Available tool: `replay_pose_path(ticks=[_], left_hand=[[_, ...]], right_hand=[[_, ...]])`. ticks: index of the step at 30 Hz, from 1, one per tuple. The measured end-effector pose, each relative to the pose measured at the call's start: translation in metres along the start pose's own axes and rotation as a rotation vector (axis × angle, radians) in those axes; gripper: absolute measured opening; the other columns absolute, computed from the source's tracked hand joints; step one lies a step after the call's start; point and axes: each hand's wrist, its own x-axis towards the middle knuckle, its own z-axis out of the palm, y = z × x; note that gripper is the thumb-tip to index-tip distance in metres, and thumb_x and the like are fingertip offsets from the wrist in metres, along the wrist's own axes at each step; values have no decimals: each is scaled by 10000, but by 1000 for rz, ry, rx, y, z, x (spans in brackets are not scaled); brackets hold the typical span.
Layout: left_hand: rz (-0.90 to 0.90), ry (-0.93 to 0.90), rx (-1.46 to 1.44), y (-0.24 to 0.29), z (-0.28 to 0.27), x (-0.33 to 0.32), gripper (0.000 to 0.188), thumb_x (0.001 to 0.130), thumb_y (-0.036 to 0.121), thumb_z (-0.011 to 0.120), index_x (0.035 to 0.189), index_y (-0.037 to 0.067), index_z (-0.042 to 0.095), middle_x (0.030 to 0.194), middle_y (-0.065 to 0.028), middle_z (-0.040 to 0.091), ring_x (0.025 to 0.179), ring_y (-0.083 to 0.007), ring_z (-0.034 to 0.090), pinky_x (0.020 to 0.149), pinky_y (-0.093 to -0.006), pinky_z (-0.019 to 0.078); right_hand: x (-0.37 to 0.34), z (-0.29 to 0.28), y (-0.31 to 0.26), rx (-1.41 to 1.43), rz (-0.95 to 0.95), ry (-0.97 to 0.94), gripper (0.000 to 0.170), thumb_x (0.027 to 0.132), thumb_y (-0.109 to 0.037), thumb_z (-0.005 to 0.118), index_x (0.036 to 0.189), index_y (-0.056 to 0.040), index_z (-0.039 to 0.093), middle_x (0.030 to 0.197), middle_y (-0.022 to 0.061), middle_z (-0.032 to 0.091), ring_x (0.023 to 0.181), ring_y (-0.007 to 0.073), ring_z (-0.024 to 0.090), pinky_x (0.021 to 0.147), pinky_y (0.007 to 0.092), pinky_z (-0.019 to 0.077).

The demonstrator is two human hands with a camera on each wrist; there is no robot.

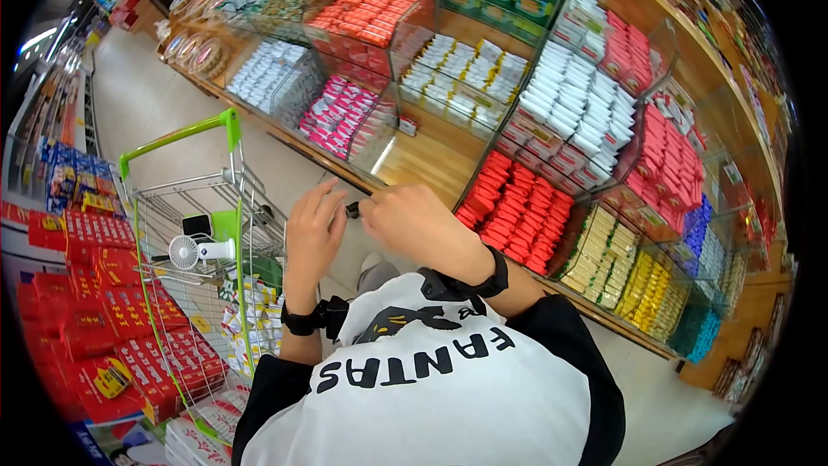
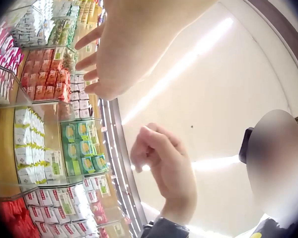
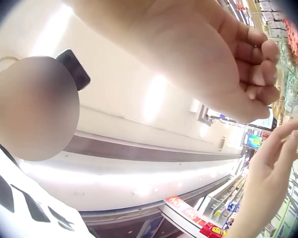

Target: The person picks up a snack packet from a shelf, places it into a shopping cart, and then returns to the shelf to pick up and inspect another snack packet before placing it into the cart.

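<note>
My left hand is raised in front of the shirt, fingers spread and slightly bent, with nothing in it. To its right is my right hand, apart from it, its fingers loosely curled. A small dark thing shows between the hands; whether either touches it cannot be told. In the right wrist view the palm of my right hand is bare, and my left hand is below it. The left wrist view shows my left hand above my right hand.
A shopping cart stands at the left, with a white fan and packets in it. Clear-walled bins of red packets, white packets and others run along the right. Red boxes are stacked beyond the cart.
</note>
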Motion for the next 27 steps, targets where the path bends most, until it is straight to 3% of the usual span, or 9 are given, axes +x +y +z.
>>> replay_pose_path(ticks=[5,6,9,11,12,15,17,21,27], left_hand=[[62,-76,-75,4,20,18,229,680,30,584,908,30,565,1008,-99,556,888,-290,526,748,-382,426],[93,-90,-80,0,27,21,247,668,30,587,914,29,564,1006,-101,554,890,-296,521,748,-389,422],[128,-148,-91,1,36,35,275,649,31,592,923,26,562,1001,-106,549,888,-310,513,746,-403,415],[129,-190,-96,4,39,47,286,642,30,593,926,23,561,998,-109,547,885,-316,509,744,-409,412],[179,-172,-125,5,41,56,271,650,27,590,920,19,560,992,-111,546,875,-317,510,736,-406,413],[284,-148,-180,7,52,77,242,670,22,584,910,15,558,979,-113,547,856,-309,513,722,-393,417],[342,-139,-201,5,60,99,228,681,21,580,907,13,557,971,-113,550,846,-302,517,717,-383,419],[385,-154,-251,-2,71,119,202,706,25,566,908,21,561,937,-105,562,824,-283,526,712,-367,423],[416,-213,-280,-11,80,147,179,729,34,549,906,26,574,875,-109,576,807,-283,536,702,-360,425]], right_hand=[[-6,-22,8,-21,-112,429,113,716,-174,579,701,-72,533,674,41,521,666,209,537,584,317,424],[-6,-25,11,-29,-91,438,113,716,-174,579,701,-72,533,674,41,521,666,209,537,584,317,424],[-3,-29,21,-121,-123,514,217,692,-218,610,851,-77,565,741,11,534,724,177,533,646,300,423],[2,-24,30,-102,-78,704,420,663,-240,635,1042,-88,536,882,20,552,817,179,533,724,305,419],[4,-25,36,-117,-60,708,420,663,-240,635,1042,-88,536,882,20,552,817,179,533,724,305,419],[6,-26,59,-145,30,659,576,641,-257,649,1162,-94,467,1103,55,503,986,203,490,841,338,373],[11,-15,85,-304,239,592,668,650,-255,651,1239,-94,378,1244,79,398,1113,221,401,904,365,319],[15,-4,111,-293,339,559,724,685,-257,629,1301,-95,285,1307,94,320,1166,231,337,942,416,274],[14,2,136,-261,476,561,644,703,-183,625,1254,-27,331,1292,148,321,1158,293,345,945,397,295]])
